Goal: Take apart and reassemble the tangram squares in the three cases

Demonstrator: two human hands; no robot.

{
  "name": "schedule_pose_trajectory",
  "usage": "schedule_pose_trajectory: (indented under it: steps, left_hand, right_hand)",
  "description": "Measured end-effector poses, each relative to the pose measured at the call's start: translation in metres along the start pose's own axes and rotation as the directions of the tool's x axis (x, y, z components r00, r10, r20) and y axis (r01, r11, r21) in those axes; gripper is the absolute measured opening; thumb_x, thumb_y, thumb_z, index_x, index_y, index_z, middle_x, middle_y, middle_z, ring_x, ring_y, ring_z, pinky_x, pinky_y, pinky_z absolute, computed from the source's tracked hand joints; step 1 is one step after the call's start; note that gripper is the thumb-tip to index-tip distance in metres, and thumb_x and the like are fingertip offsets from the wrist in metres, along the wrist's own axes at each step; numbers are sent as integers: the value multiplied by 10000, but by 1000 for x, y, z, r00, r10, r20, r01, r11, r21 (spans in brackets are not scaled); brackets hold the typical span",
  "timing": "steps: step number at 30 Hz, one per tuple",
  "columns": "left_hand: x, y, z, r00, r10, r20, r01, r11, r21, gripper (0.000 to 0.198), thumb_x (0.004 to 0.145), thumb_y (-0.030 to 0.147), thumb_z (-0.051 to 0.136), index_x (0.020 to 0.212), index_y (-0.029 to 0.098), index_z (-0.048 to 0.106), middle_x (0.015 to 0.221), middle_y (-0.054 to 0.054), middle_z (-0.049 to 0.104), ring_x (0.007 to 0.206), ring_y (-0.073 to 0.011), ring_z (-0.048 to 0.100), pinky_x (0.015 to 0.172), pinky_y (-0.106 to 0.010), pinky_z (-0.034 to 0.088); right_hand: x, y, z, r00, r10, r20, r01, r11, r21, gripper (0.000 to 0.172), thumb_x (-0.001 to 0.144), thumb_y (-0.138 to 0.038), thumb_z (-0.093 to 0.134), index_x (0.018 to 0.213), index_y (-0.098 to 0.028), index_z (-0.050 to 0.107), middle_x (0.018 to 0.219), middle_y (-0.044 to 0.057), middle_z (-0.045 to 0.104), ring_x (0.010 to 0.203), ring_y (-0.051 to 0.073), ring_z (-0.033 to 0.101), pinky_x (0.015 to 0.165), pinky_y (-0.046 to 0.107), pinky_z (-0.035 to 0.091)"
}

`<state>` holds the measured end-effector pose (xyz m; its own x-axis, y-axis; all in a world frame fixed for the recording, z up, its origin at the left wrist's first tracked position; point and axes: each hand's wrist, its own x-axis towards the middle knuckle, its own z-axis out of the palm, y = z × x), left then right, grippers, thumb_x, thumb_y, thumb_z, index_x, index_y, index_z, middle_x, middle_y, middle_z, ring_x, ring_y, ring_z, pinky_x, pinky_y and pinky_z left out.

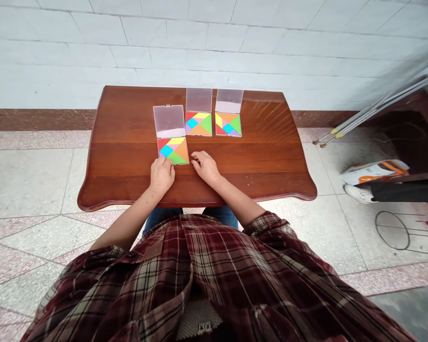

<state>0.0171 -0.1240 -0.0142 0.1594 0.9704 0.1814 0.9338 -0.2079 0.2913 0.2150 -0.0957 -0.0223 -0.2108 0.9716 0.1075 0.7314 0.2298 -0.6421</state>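
Plaid sleeves (267, 228) at bottom of view, forearms bare. L hand (162, 175) loosely curled, fingertips at near edge of nearest tangram tray (173, 151), no clear grip, can't tell if pinching. R hand (205, 167) relaxed, partly open, empty, on wood surface (128, 161), fingers just right of that tray, not touching AFAICT. Tray sits between and just ahead of hands, multicolor pieces packed in a square. Its frosted clear lid (169, 121) lies flat right behind it, further from hands. Further ahead, right of that: middle tangram tray (199, 123) and right tangram tray (228, 124), side by side, each w/ own lid, middle lid (199, 99) and right lid (228, 100), both at far edge of surface. Beyond: white tiled wall (214, 42).
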Motion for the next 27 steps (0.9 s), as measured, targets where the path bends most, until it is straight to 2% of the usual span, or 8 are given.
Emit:
schedule_pose_trajectory:
  steps: [3, 8, 18, 23, 27]
  left_hand:
    - [-16, 11, -2, 998, 32, 48, -33, 999, 28, 205, 906, 201, 453, 887, 153, 651, 950, -153, 627, 936, -316, 589, 849, -443, 463]
    - [-40, 20, -3, 994, 71, 81, -73, 997, 22, 205, 914, 230, 467, 935, 147, 653, 959, -154, 621, 945, -313, 577, 851, -440, 467]
    - [-76, 26, 3, 987, 157, 17, -154, 982, -107, 289, 922, 229, 428, 1054, 164, 676, 1052, -152, 646, 975, -293, 582, 875, -456, 486]
    - [-77, 15, -5, 992, 110, -59, -122, 963, -241, 305, 926, 247, 404, 1027, 189, 685, 1060, -133, 659, 1011, -266, 608, 952, -431, 504]
    - [-69, -1, -14, 994, -3, -105, -21, 975, -220, 289, 906, 262, 418, 1013, 212, 681, 1039, -120, 655, 1007, -270, 613, 941, -434, 506]
  right_hand:
    - [-8, -6, 3, 999, 8, 45, -7, 1000, -24, 327, 862, -152, 511, 1156, -156, 654, 1056, 118, 666, 980, 248, 623, 943, 404, 508]
    - [-24, -4, 2, 998, -27, 48, 27, 1000, -1, 338, 853, -143, 496, 1155, -171, 647, 1089, 117, 660, 953, 237, 611, 938, 409, 507]
    - [-53, -1, -5, 996, -79, 46, 77, 996, 34, 322, 864, -137, 450, 1120, -158, 643, 1079, 123, 663, 993, 239, 594, 950, 382, 483]
    - [-59, -2, -7, 994, -93, 52, 91, 995, 31, 293, 886, -146, 449, 1106, -161, 643, 1074, 124, 664, 997, 234, 590, 948, 366, 477]
    - [-61, -1, -5, 994, -99, 45, 98, 995, 21, 275, 901, -157, 448, 1091, -174, 645, 1068, 120, 662, 1015, 238, 581, 966, 369, 464]
